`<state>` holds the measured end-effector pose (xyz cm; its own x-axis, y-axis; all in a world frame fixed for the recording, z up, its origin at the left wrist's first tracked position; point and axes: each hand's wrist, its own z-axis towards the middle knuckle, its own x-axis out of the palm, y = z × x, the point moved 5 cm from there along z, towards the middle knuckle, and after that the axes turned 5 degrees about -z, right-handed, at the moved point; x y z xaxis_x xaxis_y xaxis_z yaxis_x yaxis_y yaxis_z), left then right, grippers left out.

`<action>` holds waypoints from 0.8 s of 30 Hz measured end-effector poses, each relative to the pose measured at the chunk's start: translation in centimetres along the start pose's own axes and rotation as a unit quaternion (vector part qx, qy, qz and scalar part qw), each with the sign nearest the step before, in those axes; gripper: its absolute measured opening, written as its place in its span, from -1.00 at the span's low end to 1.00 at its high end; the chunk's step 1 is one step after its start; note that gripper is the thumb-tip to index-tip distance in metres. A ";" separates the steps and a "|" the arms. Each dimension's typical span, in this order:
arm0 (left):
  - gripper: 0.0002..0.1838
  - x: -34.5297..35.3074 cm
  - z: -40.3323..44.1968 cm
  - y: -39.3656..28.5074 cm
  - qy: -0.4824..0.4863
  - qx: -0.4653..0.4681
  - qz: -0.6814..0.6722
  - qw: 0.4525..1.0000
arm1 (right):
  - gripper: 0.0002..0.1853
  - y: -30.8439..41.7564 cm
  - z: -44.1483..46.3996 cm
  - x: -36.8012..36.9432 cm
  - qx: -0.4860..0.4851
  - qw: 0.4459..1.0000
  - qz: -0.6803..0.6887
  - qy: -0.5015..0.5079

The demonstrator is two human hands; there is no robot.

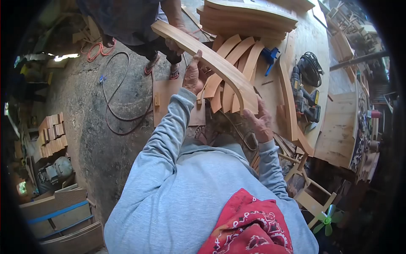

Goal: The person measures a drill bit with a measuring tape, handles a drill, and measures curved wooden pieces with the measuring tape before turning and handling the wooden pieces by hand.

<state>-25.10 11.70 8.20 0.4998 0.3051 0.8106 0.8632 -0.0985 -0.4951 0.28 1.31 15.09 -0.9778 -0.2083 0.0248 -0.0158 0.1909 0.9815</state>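
Observation:
A long curved wooden piece (pixel 213 61) spans the space in front of my chest, its narrow end far left and its broad end near right. My left hand (pixel 193 75) is closed on its near edge around the middle, with the thumb up against the wood and some fingers hidden. At the broad end, my right hand (pixel 261 120) grips the wood with thumb and fingers. A person opposite me has their hands (pixel 175 44) at the far end of the same piece. Beneath it, several similar curved pieces (pixel 243 55) lie fanned out on the table.
A stack of curved boards (pixel 247 21) stands at the table's back. To the right lie a blue clamp (pixel 270 59), a long curved piece (pixel 287 99), cordless drills (pixel 308 101) and a coiled black cord (pixel 311 67). A hose (pixel 108 106) loops over the concrete floor at left.

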 end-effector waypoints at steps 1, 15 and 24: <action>-0.42 0.1 -0.1 0.6 -0.009 0.000 -0.007 1.000 | -0.15 -0.3 0.3 -0.1 -0.016 1.000 -0.010 0.003; -0.46 1.1 1.7 7.9 -0.110 0.044 -0.049 0.992 | -0.41 -4.2 4.7 -15.3 -0.027 0.977 -0.205 -0.059; -0.26 0.5 2.6 9.4 -0.191 0.122 -0.048 0.973 | -0.13 -6.5 10.5 -27.4 -0.080 0.799 -0.594 -0.054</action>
<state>-16.88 13.40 3.13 0.3146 0.6358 0.7048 0.8387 0.1616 -0.5202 25.02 15.85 6.00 -0.3058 -0.0654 -0.9499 -0.9269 -0.2074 0.3127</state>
